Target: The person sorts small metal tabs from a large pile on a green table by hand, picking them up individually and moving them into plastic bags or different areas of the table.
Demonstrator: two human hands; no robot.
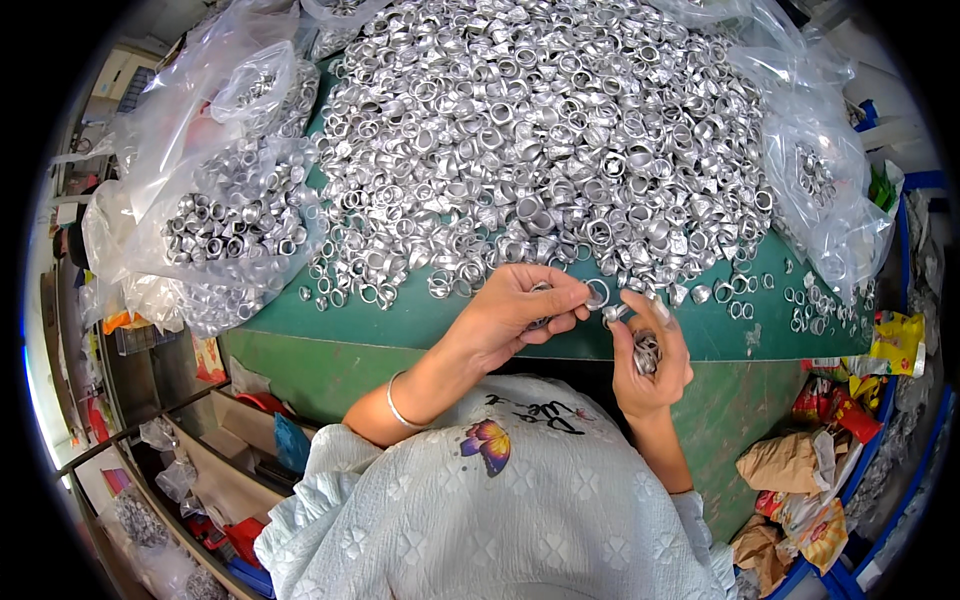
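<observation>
A big heap of silver-coloured metal rings covers the green tabletop. At the heap's near edge, my left hand pinches one ring between thumb and forefinger. Its other fingers curl around more rings, partly hidden in the palm. Close beside it on the right, my right hand is closed around several rings in its palm. Between its thumb and fingertips it holds another ring. The fingertips of both hands are nearly together, above the table's front edge.
Clear plastic bags of rings stand at the left, and another plastic bag lies at the right. Small groups of loose rings are near the right edge. Open drawers are low at the left; paper and food packets sit low at the right.
</observation>
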